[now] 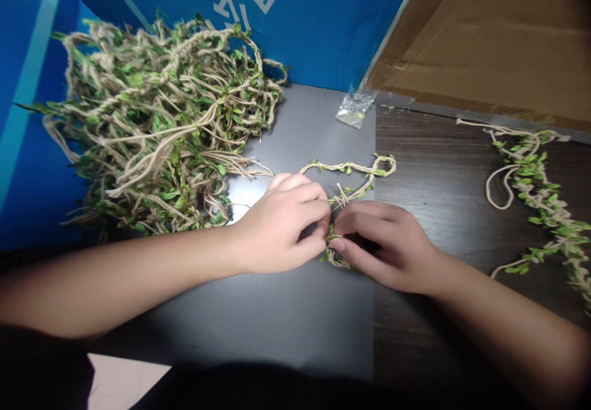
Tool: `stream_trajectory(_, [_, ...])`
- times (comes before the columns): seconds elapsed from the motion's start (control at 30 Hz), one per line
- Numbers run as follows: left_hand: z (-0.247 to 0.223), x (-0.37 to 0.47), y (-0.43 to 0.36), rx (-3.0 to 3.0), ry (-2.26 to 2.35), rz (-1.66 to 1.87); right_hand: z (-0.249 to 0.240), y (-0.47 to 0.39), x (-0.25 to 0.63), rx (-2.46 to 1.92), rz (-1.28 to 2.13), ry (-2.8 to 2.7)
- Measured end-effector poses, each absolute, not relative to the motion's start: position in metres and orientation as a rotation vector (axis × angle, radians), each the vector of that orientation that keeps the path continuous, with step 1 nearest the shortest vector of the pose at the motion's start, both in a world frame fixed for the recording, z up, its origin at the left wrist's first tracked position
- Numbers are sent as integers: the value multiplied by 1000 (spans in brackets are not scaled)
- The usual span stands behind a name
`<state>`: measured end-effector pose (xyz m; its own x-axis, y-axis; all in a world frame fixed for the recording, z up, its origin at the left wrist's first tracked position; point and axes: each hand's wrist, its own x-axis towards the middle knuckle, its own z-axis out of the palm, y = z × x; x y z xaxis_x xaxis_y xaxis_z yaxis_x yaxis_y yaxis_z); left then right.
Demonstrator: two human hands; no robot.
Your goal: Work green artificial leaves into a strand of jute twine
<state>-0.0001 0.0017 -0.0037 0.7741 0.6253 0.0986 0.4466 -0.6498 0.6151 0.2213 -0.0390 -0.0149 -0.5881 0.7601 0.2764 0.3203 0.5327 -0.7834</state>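
Observation:
A braided twine cord with small green leaves (344, 167) lies on the grey surface, with a loop at its far right end. My left hand (289, 222) is closed, its fingers curled and pinching the leafy cord near the middle. Close against it, my right hand (390, 244) pinches the same cord between thumb and fingers. A short leafy section hangs below the fingertips, and loose twine ends cross just above my right hand. The exact spot where the fingers meet the cord is partly hidden.
A large tangled heap of leafy braided cords (170, 120) fills the left, beside a blue panel (318, 22). More leafy cord (545, 194) lies on dark wood at right. A small clear plastic packet (355, 109) sits near a cardboard box (489, 40).

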Motion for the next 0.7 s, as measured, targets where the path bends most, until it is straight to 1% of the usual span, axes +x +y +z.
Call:
stream_trajectory(0.17, [-3, 1, 3, 2351, 813, 420, -13, -40, 221, -909, 916, -2089])
stream_trajectory(0.43, [-2, 0, 2, 2289, 832, 516, -12, -41, 222, -1009, 796, -2040])
stream_trajectory(0.7, [-1, 0, 3, 2223, 836, 620, -15, -40, 223, -1006, 831, -2034])
